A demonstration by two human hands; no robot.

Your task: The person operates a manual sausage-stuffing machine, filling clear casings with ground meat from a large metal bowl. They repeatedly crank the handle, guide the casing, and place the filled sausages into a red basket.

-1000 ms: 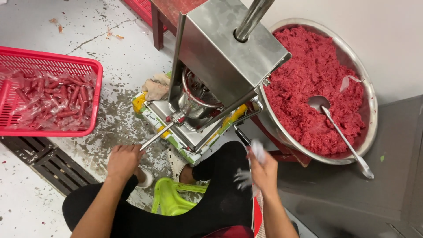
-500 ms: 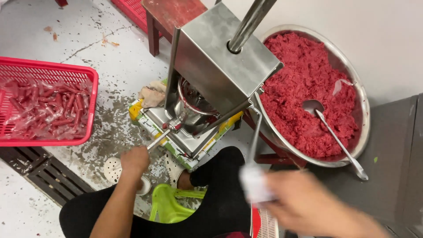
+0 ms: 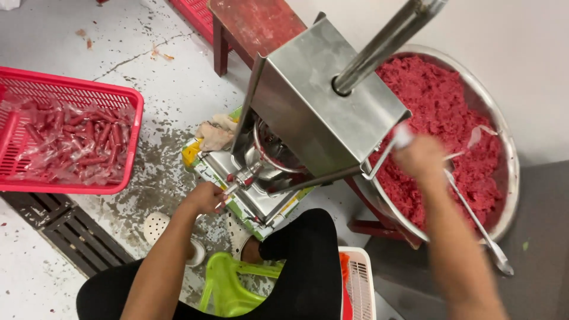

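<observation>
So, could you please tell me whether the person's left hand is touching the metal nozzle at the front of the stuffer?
Touching. The head view shows the left hand closed around the tip of the metal nozzle, with no gap visible between them.

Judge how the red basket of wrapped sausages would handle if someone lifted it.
The red basket is well filled, so probably heavy. Its slotted plastic walls might flex. The wrapped sausages lie loose in slick film, so they would likely slide if it tilted.
</observation>
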